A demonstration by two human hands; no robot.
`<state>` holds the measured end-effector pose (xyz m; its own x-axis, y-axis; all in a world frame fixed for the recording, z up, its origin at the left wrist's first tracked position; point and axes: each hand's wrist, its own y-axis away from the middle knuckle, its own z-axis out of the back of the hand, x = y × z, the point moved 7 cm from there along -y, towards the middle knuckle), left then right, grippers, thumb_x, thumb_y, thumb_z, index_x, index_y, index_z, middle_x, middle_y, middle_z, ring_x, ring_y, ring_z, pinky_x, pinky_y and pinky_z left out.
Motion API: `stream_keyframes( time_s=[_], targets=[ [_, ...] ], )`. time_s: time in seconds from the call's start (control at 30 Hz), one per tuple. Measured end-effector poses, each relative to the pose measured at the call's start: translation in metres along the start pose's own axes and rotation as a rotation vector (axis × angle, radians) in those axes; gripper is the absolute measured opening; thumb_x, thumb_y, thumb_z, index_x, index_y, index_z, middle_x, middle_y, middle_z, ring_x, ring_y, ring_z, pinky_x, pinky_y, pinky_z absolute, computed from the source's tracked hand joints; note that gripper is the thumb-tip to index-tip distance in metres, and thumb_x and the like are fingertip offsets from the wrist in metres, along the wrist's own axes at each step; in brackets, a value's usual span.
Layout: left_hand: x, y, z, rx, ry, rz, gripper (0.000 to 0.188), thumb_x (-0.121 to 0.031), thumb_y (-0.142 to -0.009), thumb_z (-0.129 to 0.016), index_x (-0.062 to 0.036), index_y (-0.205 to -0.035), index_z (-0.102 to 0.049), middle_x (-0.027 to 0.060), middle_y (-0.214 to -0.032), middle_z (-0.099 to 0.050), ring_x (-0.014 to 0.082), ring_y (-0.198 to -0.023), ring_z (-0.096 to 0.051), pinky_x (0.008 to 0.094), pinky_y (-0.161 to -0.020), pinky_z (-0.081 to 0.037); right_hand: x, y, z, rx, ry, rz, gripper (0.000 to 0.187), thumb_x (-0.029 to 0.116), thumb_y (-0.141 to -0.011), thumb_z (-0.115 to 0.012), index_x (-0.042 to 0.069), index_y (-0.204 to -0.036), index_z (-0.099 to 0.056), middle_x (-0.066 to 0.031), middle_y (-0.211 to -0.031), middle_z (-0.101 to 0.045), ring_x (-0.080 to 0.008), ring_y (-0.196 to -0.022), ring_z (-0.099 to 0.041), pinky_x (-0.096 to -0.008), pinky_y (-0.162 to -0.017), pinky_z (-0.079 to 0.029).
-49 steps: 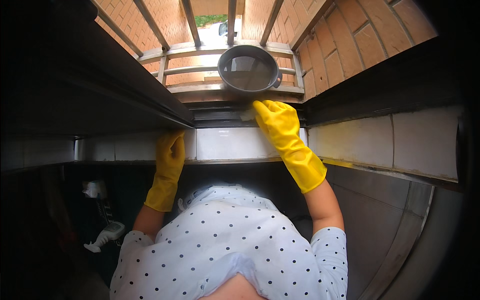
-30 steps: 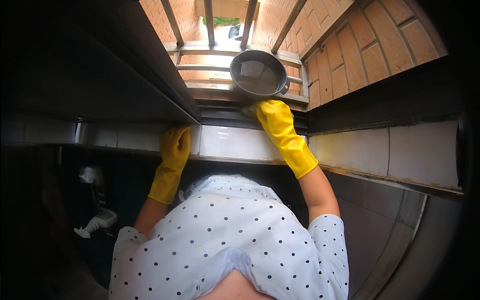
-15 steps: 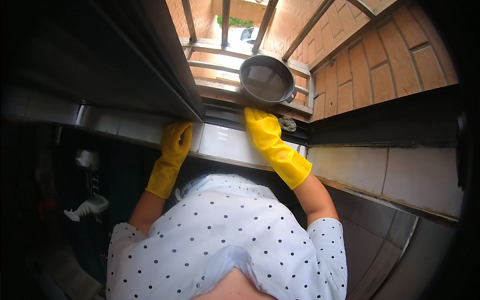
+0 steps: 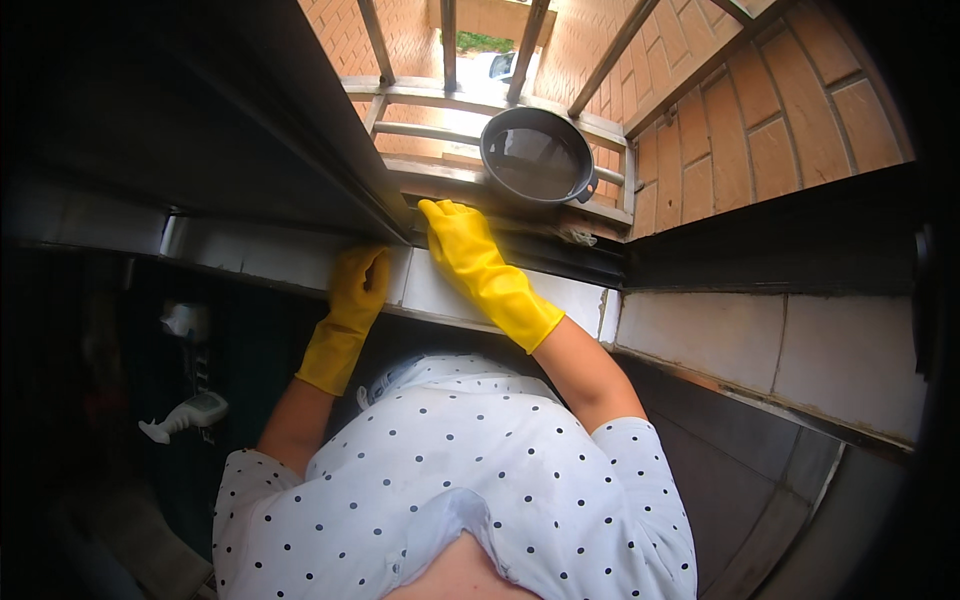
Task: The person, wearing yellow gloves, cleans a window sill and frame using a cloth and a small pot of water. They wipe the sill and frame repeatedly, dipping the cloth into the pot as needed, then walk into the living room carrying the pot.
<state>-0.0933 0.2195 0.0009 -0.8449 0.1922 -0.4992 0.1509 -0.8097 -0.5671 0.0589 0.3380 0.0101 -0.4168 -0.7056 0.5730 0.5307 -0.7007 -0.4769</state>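
Both of my hands wear yellow rubber gloves. My right hand reaches over the tiled sill to the dark window track, near the left end of the opening. Its fingers are bent and pressed together; whatever they may hold is hidden beneath them. My left hand rests on the sill by the dark window frame, curled into a loose fist with nothing visible inside. A small greyish crumpled piece lies in the track, right of my right hand. Beyond the track sits a round dark pan with liquid in it.
Metal bars cage the outer side of the window, and the pan stands on their lower rails. A brick wall rises at the right. Dark window glass fills the left. A white spray-bottle head shows below left.
My right hand has slid left along the window track, away from the crumpled piece. My left hand stays in its place on the sill.
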Motion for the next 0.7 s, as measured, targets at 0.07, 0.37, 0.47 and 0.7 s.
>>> stream_keyframes(
  time_s=[0.07, 0.37, 0.47, 0.7],
  targets=[
    [0.003, 0.001, -0.003, 0.019, -0.011, -0.033, 0.025, -0.006, -0.09, -0.076, -0.0127, -0.113, -0.073, 0.0096, -0.106, -0.071, 0.0285, -0.09, -0.066, 0.0366, -0.074, -0.053, 0.003, 0.006, 0.012, -0.034, 0.094, 0.07, 0.017, 0.005, -0.084, -0.065, 0.004, -0.101, -0.065, -0.0185, -0.1, -0.067, -0.04, -0.095, -0.065, -0.0485, -0.083, -0.053],
    [-0.008, -0.002, 0.004, -0.005, -0.065, -0.08, 0.025, -0.005, -0.092, -0.074, -0.0107, -0.117, -0.071, 0.0084, -0.109, -0.071, 0.0281, -0.095, -0.066, 0.0365, -0.078, -0.053, -0.015, 0.035, 0.091, 0.033, 0.174, 0.123, 0.022, 0.005, -0.081, -0.069, 0.003, -0.102, -0.07, -0.0168, -0.107, -0.072, -0.038, -0.096, -0.069, -0.0437, -0.086, -0.056],
    [-0.009, -0.003, 0.003, -0.018, -0.076, -0.08, 0.025, -0.005, -0.094, -0.074, -0.0104, -0.118, -0.071, 0.0079, -0.112, -0.07, 0.0276, -0.098, -0.066, 0.0361, -0.08, -0.052, -0.017, 0.038, 0.08, 0.043, 0.185, 0.147, 0.032, 0.003, -0.081, -0.068, 0.004, -0.113, -0.067, -0.0179, -0.115, -0.07, -0.0395, -0.102, -0.067, -0.0457, -0.09, -0.055],
    [-0.005, -0.001, 0.002, -0.018, -0.058, -0.076, 0.024, -0.005, -0.093, -0.074, -0.0108, -0.116, -0.072, 0.0079, -0.11, -0.071, 0.0274, -0.097, -0.065, 0.0351, -0.078, -0.051, -0.042, 0.027, 0.043, 0.159, 0.149, 0.002, 0.025, 0.004, -0.088, -0.067, 0.005, -0.113, -0.068, -0.0193, -0.109, -0.07, -0.0433, -0.098, -0.066, -0.0473, -0.086, -0.055]
  ],
)
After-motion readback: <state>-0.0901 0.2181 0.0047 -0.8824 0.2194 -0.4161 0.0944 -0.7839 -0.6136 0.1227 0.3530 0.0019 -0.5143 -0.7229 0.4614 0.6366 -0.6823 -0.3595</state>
